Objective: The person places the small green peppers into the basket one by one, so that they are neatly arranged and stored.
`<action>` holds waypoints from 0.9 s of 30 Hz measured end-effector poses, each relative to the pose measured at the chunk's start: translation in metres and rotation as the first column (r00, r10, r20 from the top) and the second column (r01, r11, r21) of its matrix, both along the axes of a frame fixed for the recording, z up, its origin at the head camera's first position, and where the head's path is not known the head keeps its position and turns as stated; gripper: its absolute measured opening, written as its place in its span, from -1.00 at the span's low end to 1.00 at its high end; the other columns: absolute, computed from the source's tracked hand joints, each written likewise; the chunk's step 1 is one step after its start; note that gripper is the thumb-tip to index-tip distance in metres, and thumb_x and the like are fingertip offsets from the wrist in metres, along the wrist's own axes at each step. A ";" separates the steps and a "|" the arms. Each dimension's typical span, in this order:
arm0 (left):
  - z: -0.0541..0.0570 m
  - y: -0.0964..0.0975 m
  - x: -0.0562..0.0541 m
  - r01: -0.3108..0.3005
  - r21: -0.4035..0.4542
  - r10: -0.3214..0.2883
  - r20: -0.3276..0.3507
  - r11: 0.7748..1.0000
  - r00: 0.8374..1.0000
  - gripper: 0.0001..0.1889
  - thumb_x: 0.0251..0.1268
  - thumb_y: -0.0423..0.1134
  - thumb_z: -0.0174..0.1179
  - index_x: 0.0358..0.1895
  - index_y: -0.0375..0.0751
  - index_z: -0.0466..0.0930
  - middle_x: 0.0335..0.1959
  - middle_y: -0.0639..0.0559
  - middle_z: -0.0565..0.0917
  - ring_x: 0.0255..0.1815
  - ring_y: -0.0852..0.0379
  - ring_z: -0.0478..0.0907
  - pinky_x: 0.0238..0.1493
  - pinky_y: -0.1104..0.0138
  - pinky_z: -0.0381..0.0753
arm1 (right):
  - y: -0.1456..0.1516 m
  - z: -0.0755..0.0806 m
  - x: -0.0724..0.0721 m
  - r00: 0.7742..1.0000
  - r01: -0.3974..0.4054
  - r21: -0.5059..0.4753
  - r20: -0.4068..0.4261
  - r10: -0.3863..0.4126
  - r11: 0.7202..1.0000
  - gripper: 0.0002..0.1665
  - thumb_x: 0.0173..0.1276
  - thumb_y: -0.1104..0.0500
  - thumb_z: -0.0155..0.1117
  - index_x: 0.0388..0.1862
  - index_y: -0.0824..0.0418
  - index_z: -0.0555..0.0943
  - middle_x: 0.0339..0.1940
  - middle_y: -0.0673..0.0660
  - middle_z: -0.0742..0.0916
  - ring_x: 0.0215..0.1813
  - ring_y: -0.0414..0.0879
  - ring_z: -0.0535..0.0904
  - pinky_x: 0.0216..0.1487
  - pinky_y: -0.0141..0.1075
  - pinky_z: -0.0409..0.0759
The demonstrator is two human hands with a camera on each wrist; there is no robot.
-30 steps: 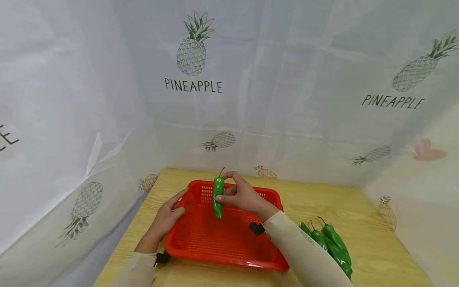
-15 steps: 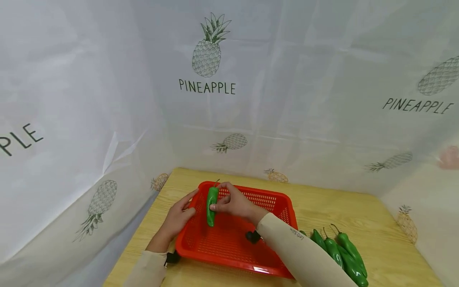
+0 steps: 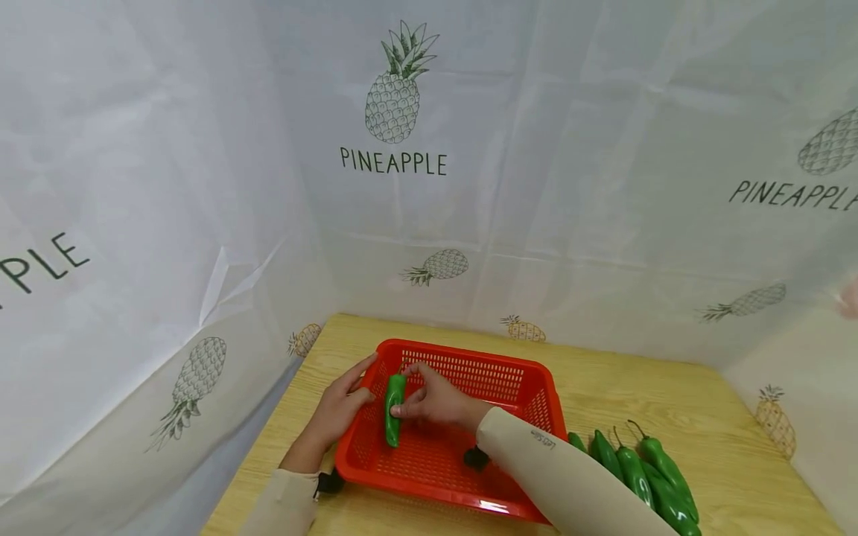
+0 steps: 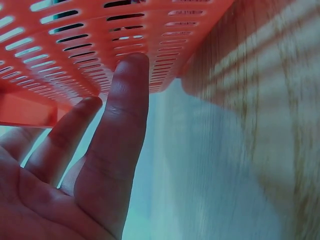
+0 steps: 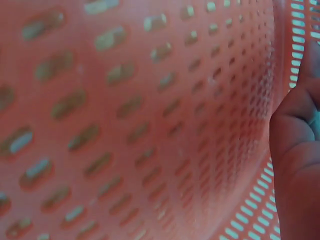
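A long green pepper (image 3: 394, 417) stands upright inside the red plastic basket (image 3: 429, 500), near its left side. My right hand (image 3: 436, 398) pinches it, thumb in front and fingers behind near the stem. In the right wrist view the perforated basket floor (image 5: 165, 110) fills most of the picture, with part of the right hand (image 5: 297, 145) at the right edge and the pepper hidden. My left hand (image 3: 338, 409) grips the basket's left rim, thumb over the edge. The left wrist view has fingers (image 4: 120, 110) of that hand against the outer slotted wall (image 4: 90, 45).
Several more green peppers (image 3: 663, 476) lie in a pile on the wooden table (image 3: 637, 387), right of the basket and partly behind the right sleeve (image 3: 563, 469). A white sheet (image 3: 570, 186) printed with pineapples surrounds the table's back and sides.
My right hand has lowered the pepper from above the basket's back rim down into its left part. The left hand keeps its hold on the rim. The whole head view has shifted slightly.
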State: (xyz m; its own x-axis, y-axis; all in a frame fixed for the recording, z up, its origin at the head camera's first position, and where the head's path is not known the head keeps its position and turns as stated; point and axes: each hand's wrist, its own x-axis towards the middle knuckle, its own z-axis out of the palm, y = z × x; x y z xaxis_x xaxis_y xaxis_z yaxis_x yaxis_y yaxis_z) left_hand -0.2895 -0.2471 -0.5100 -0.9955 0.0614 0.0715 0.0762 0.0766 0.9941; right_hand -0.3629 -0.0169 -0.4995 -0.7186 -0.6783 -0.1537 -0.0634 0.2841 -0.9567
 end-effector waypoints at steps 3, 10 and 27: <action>0.000 0.000 0.001 -0.023 -0.003 0.023 0.007 1.000 1.000 -0.24 0.40 -0.43 0.09 0.63 0.25 0.33 0.33 -0.19 0.64 -0.04 -0.16 0.78 -0.17 0.01 0.81 | -0.004 -0.006 0.001 1.000 0.009 -0.011 -0.001 -0.009 1.000 -0.29 0.33 0.16 0.57 0.29 0.11 0.33 -0.27 0.17 0.84 -0.29 0.02 0.77 -0.27 -0.24 0.65; -0.003 0.001 0.003 -0.043 -0.003 0.043 0.009 0.999 0.999 -0.22 0.35 -0.45 0.10 0.61 0.26 0.36 0.31 -0.19 0.65 -0.03 -0.15 0.77 -0.18 0.02 0.81 | -0.011 -0.015 0.005 1.000 0.013 -0.037 -0.013 -0.013 0.999 -0.33 0.32 0.19 0.57 0.22 0.14 0.34 -0.26 0.20 0.82 -0.41 0.00 0.72 -0.40 -0.23 0.67; -0.003 -0.002 -0.002 -0.019 -0.005 0.019 -0.015 1.000 1.000 -0.21 0.36 -0.46 0.08 0.63 0.22 0.32 0.30 -0.23 0.66 -0.08 -0.18 0.78 -0.25 0.03 0.81 | -0.009 -0.015 0.005 0.999 -0.025 0.026 -0.033 0.026 0.999 -0.36 0.37 0.18 0.53 0.25 0.16 0.33 -0.36 0.19 0.82 -0.40 0.06 0.77 -0.43 -0.24 0.71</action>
